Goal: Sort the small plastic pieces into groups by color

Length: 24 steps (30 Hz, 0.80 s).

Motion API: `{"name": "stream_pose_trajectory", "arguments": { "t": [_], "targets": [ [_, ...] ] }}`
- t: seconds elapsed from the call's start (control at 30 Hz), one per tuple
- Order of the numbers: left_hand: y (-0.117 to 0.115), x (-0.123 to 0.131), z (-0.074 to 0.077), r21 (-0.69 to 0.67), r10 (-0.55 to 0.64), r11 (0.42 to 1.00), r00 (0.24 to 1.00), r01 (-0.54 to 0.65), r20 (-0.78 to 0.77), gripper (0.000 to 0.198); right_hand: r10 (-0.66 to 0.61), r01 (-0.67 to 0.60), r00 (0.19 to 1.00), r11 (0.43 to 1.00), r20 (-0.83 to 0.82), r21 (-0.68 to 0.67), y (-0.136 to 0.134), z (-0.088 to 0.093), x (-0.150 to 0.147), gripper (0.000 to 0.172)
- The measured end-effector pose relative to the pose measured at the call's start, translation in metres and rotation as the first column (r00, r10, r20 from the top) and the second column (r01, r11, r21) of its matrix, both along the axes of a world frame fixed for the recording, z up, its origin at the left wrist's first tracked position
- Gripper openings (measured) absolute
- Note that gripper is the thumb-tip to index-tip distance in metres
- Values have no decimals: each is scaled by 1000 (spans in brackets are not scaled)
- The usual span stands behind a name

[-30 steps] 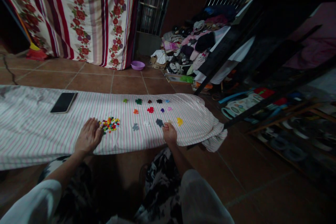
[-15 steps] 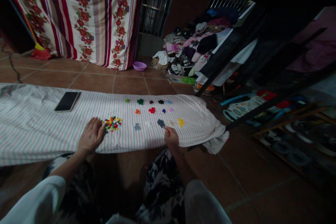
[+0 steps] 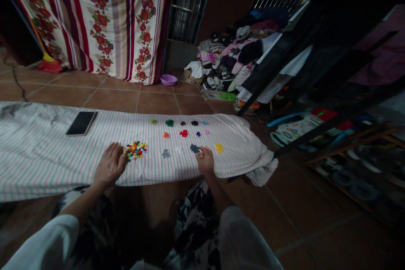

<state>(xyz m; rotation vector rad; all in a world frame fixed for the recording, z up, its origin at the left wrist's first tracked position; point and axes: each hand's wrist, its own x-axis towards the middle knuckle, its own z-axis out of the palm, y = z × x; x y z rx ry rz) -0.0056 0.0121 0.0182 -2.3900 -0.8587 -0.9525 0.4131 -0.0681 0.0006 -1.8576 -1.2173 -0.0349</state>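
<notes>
My left hand [image 3: 110, 163] lies flat on the striped cloth, fingers stretched out. Its fingertips rest against the left side of a mixed heap of small coloured pieces [image 3: 135, 150]. My right hand [image 3: 205, 161] is closed in a pinch at the right edge of a dark grey pile [image 3: 194, 148]; what its fingers hold, if anything, is too small to make out. It hides the beige pile. Around it lie single-colour piles: white [image 3: 179, 149], light grey [image 3: 166, 153], yellow [image 3: 219, 148], red [image 3: 183, 133], orange [image 3: 166, 135] and dark green [image 3: 170, 123].
A phone [image 3: 81, 123] lies on the striped cloth [image 3: 41, 147] at left. More small piles, black [image 3: 194, 123] and pink [image 3: 207, 132] among them, sit toward the far edge. Beyond are a purple basin [image 3: 168, 79], a floral curtain [image 3: 120, 21] and heaped clothes [image 3: 234, 50].
My right hand has shifted slightly left and up, closer to the dark grey pile, and now covers the beige pile. My left hand stays in place.
</notes>
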Motion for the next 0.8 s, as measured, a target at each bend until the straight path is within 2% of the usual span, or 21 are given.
{"name": "stream_pose_trajectory", "arguments": {
  "t": [0.23, 0.5, 0.63, 0.8],
  "targets": [
    [2, 0, -4, -34, -7, 999, 999, 8, 33, 16, 30, -31, 999, 997, -10, -73, 9, 3, 6, 25],
    [2, 0, -5, -50, -4, 999, 999, 6, 39, 17, 38, -47, 998, 980, -51, -193, 14, 10, 8, 33],
    [3, -1, -6, -49, -17, 999, 998, 20, 61, 21, 69, -77, 996, 986, -63, -146, 14, 13, 6, 27],
    [4, -2, -9, -70, -32, 997, 998, 36, 63, 23, 54, -56, 998, 996, -28, -71, 11, 20, 3, 26]
  ]
}}
